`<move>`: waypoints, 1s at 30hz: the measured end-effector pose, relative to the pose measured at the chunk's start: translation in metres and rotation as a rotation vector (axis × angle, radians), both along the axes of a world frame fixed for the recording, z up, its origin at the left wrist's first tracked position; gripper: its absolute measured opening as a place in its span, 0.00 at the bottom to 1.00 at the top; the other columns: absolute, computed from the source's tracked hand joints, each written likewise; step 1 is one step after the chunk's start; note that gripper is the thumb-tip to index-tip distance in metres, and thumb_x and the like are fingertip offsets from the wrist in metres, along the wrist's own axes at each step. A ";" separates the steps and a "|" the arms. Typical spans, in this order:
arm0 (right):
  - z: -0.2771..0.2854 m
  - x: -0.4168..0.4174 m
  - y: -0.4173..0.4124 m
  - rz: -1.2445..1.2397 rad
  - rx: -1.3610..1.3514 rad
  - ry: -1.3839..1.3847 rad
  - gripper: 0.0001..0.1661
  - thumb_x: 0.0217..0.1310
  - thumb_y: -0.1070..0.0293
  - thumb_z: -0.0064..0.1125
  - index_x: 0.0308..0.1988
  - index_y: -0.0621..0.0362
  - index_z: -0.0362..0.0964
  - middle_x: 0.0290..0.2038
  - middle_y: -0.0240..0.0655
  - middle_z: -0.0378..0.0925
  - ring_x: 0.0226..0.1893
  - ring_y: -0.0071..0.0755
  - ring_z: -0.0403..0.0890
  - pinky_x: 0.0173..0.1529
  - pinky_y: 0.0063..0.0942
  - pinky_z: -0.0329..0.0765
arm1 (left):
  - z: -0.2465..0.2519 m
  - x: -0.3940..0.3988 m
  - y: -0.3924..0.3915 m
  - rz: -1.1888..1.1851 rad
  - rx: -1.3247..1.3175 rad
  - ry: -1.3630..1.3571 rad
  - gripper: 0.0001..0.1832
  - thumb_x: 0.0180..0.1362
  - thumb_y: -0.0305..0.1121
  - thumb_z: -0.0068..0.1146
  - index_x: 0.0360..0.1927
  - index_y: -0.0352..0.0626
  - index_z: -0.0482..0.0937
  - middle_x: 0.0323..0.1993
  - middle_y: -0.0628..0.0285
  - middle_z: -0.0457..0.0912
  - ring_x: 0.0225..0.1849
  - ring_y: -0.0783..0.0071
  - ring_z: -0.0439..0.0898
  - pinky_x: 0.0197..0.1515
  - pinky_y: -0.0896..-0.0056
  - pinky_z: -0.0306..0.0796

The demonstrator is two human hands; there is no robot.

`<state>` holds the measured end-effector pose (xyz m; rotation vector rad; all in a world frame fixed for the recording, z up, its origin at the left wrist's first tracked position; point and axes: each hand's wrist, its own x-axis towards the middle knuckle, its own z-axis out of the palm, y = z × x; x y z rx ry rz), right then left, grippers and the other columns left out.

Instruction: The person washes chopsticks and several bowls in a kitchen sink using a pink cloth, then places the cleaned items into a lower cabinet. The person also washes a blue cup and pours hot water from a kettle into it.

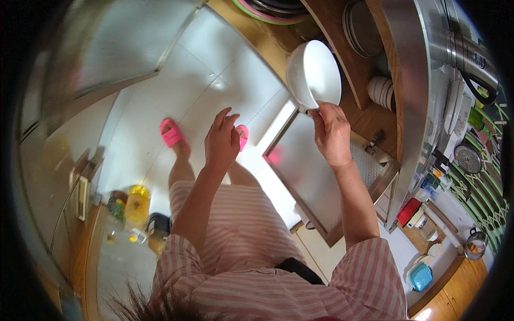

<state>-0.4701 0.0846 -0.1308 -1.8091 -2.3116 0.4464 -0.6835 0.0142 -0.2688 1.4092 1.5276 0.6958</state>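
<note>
My right hand (333,130) grips the rim of a large white bowl (323,74), thumb and fingers closed on its near edge. The bowl is tilted on its side at the opening of a wooden cabinet (363,120), its inside facing right. Over the tiled floor, my left hand (223,138) holds nothing, its fingers apart and slightly bent. An open cabinet door with a textured glass panel (317,156) lies below my right hand. On the cabinet shelves are stacked small white bowls (381,92) and dark round pans or plates (361,30).
Bottles of yellow oil (137,204) and dark liquid (158,230) stand on the floor at lower left. A metal-edged counter (413,100) runs along the right, bearing a steel thermos (474,60), plates (453,104), a red item (409,212) and a blue container (421,277).
</note>
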 end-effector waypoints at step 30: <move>-0.104 0.047 0.211 0.000 0.503 -0.320 0.03 0.59 0.70 0.51 0.34 0.57 0.69 0.31 0.44 0.76 0.39 0.51 0.76 0.44 0.44 0.69 | -0.086 0.031 0.013 -0.010 0.112 -0.046 0.17 0.50 0.17 0.49 0.44 0.41 0.77 0.55 0.56 0.72 0.46 0.58 0.78 0.47 0.63 0.74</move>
